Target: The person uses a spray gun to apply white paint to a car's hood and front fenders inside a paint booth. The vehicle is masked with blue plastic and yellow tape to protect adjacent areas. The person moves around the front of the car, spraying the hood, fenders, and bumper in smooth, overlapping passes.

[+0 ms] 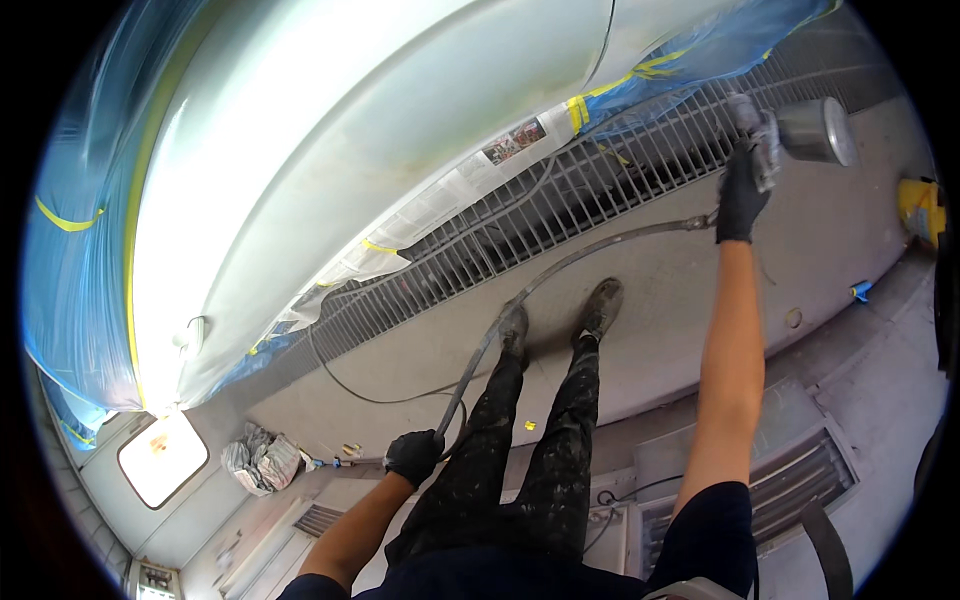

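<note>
In a black glove, my right hand (743, 195) is raised at the upper right and closed round the handle of a spray gun (765, 150). A silvery metal cup (815, 130) is fixed to the gun and points right. From its handle a grey air hose (590, 245) sags in a curve down to my left hand (413, 457), also in a black glove, whose fingers wrap the hose low at my left side. Across the upper left spreads a vehicle's pale, whitish-green body panel (400, 150), with the gun apart from it to the right.
Blue plastic film (85, 260), yellow tape and newspaper (450, 190) mask the panel's edges. Below it runs a slatted floor grate (540, 220). A thin cable lies on the floor by my feet. Crumpled sheeting (262, 460) sits lower left; a yellow container (920, 210) stands far right.
</note>
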### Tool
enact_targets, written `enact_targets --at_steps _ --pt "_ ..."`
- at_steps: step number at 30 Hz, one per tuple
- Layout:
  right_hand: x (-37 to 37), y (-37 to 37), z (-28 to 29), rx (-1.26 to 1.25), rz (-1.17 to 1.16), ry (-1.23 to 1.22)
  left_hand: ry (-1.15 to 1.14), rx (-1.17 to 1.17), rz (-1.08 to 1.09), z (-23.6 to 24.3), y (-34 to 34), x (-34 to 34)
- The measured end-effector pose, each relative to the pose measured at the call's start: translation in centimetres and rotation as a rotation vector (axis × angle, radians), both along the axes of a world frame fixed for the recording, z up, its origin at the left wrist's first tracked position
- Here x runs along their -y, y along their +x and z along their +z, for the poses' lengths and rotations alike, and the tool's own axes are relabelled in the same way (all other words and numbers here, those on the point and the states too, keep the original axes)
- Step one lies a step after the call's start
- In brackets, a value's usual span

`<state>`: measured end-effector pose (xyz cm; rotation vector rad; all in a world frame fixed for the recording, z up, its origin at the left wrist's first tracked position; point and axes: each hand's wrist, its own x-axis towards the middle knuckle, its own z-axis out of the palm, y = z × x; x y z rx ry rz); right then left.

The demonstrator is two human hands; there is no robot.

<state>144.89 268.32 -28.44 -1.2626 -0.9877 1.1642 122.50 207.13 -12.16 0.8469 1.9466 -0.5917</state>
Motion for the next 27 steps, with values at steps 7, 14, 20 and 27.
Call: enact_targets --at_steps 7,14,20,27 --pt "20.9 -7.8 -4.1 0.202 0.764 -0.013 -0.146 0.002 -0.09 -0.5 -0.7 2.2" --pt "23.4 -9.0 -3.4 0.288 1.012 0.086 -0.192 0.069 -0.09 -0.7 -0.1 2.8" --pt "6.8 -3.2 -5.6 0.06 0.371 -0.005 -0.104 0.068 -0.035 -2.7 1.2 0.2" --pt "2.8 -2.5 -7.6 -0.069 0.079 -0.047 0.022 0.05 0.038 -4.5 0.9 -2.8"
